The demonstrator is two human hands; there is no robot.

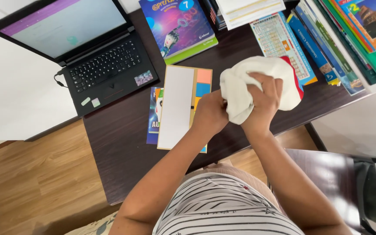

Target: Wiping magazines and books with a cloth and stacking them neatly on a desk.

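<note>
- Cloth point(244, 87): white, bunched into a loose wad w/ a red patch at its far right edge; held in the air just above the dark wooden surface point(122, 143), between the notepad and the row of books.
- Right hand point(264, 102): grip clenched on the cloth, fingers dug into the top folds, thumb side toward the body. Carries most of the bulk.
- Left hand point(209, 114): grip closed on the cloth's lower left tail; fingertips hidden under the fabric, so exact pinch can't be read.
- Judgement: looks like gathering/folding the cloth into a pad. To do it well, keep both hands close, tuck the hanging tail in w/ the left, let the right turn the wad so a smooth face comes out. Loose ends would drag over things nearby.
- Notepad point(177, 106): pale cover, coloured sticky tabs along its right side, lying flat just left of the left hand, on top of a blue booklet point(153, 117).
- Laptop point(96, 48): open, screen lit, far left of the surface, well apart from the hands. Risk: keep the cloth clear of keys if it's damp; can't tell whether it is.
- Books point(327, 39): stacked and fanned behind and right of the cloth; a chart sheet point(279, 39) lies partly under the wad.
- Chair point(362, 182): dark, lower right.
</note>
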